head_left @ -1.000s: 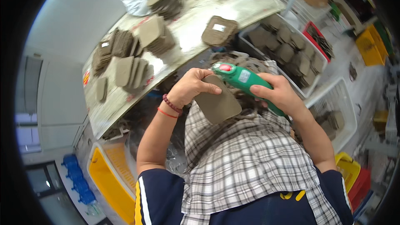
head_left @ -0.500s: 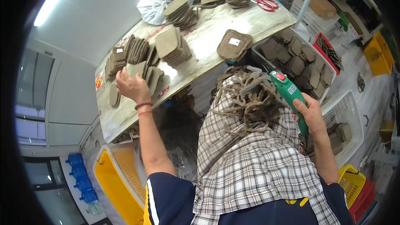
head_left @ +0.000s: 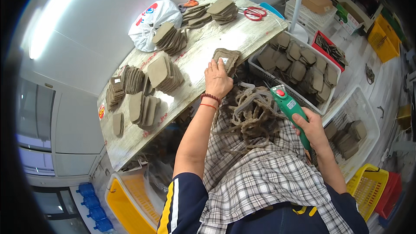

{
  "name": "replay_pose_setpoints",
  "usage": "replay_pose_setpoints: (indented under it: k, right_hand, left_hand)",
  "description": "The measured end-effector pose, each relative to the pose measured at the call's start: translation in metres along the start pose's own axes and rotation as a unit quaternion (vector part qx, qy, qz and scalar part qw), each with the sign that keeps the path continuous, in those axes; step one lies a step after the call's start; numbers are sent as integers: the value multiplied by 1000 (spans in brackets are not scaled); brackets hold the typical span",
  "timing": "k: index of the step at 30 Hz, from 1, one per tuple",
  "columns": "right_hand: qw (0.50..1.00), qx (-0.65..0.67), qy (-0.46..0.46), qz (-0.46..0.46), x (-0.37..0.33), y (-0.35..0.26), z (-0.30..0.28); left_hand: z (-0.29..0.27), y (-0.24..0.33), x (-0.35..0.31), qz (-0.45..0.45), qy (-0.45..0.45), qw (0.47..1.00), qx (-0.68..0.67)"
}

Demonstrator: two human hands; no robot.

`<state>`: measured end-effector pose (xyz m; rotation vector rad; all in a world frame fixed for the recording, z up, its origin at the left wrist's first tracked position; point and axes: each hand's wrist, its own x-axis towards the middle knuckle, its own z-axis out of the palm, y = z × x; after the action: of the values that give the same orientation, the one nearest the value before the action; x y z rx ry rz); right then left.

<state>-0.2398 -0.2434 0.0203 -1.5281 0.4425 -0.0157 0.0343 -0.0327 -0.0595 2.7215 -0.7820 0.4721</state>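
At the left of the table [head_left: 197, 41], we see leaning pads [head_left: 144, 109], which could slide if a passing forearm knocked them. Farther right, the left hand [head_left: 218, 79] lies with fingers together over the labelled pad [head_left: 228, 53] by the near edge, though we cannot tell whether it grips; a careless drag might, we judge, tip that pad off. Over the lap, tangled strips [head_left: 253, 109] lie just beside the green handheld tool [head_left: 287, 106] wrapped in the right hand [head_left: 312, 130], so a dipped head could snag them.
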Motion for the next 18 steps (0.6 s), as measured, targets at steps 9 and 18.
replay_pose_setpoints:
  k: [9,18]
  right_hand:
    - [997,-26,19,-67,14,-18,26]
    - [994,-31,44,-94,10,-30,47]
  left_hand:
    - [-50,-1,-3,-217,239,557,-766]
    - [-81,91,-12,-207,190,223,-933]
